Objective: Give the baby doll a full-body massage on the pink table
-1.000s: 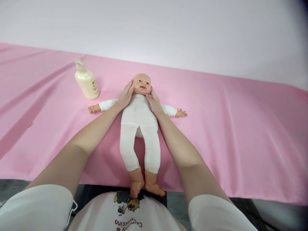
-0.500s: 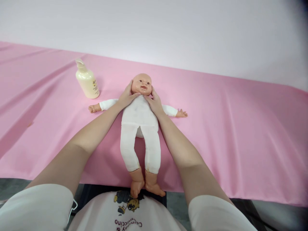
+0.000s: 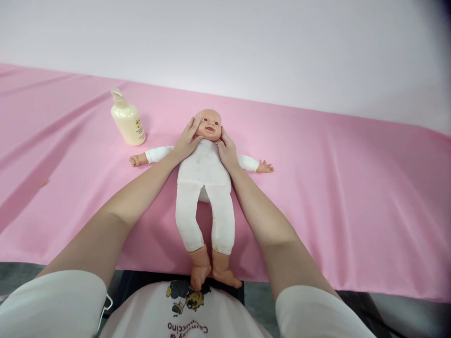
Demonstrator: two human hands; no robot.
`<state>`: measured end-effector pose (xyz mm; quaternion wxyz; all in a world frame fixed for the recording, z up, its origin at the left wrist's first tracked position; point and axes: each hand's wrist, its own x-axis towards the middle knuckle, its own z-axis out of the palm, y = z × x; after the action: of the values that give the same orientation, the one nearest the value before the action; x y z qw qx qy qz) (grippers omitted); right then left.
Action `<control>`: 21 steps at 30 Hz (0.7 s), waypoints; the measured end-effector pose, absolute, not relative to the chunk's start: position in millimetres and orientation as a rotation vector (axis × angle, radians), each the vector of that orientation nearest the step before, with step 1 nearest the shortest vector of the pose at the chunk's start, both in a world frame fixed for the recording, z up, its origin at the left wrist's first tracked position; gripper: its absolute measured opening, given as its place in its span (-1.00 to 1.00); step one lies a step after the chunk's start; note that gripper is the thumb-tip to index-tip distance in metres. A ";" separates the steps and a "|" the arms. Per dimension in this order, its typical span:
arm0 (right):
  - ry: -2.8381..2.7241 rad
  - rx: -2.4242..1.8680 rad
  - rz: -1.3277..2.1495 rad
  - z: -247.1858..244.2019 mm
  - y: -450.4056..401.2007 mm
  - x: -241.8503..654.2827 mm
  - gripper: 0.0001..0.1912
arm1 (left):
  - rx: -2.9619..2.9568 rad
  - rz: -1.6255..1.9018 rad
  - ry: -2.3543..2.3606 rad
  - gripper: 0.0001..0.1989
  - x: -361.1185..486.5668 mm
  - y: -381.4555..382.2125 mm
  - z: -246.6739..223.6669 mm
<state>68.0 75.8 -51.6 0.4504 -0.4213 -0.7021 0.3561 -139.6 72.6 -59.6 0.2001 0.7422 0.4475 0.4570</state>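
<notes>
A baby doll [image 3: 204, 164] with a white cloth body lies on its back, head away from me, arms spread and feet at the near table edge. My left hand [image 3: 188, 140] rests against the left side of its head, fingers on the cheek and thumb near the neck. Against the right side of the head lies my right hand [image 3: 227, 146], its fingers by the cheek and ear and its thumb by the neck. Together the two hands cup the head between them.
A cream pump bottle [image 3: 128, 123] stands on the pink tablecloth [image 3: 352, 197], left of the doll's head. Behind the table is a white wall [image 3: 246, 47]. The cloth has folds on both sides.
My left fingers have moved inward onto the doll's cheek. My right thumb has drawn back a little from the neck. The doll's head has shifted very slightly.
</notes>
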 end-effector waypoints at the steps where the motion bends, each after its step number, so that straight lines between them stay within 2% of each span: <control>1: -1.737 -1.039 0.890 -50.7 75.2 67.8 -0.06 | 2.090 1.275 1.241 -0.13 -139.7 73.1 -60.2; 15: -1.707 -1.068 0.909 -45.5 71.4 67.4 -0.18 | 1.915 1.326 1.323 -0.02 -135.7 63.2 -57.1; 21: -1.720 -1.042 0.918 -47.3 70.4 67.3 -0.05 | 1.942 1.329 1.297 0.04 -138.4 67.0 -63.3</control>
<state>67.3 70.4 -47.3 0.4489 -0.4213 -0.6952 0.3711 -138.4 67.0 -63.3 0.2252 0.7042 0.4702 0.4820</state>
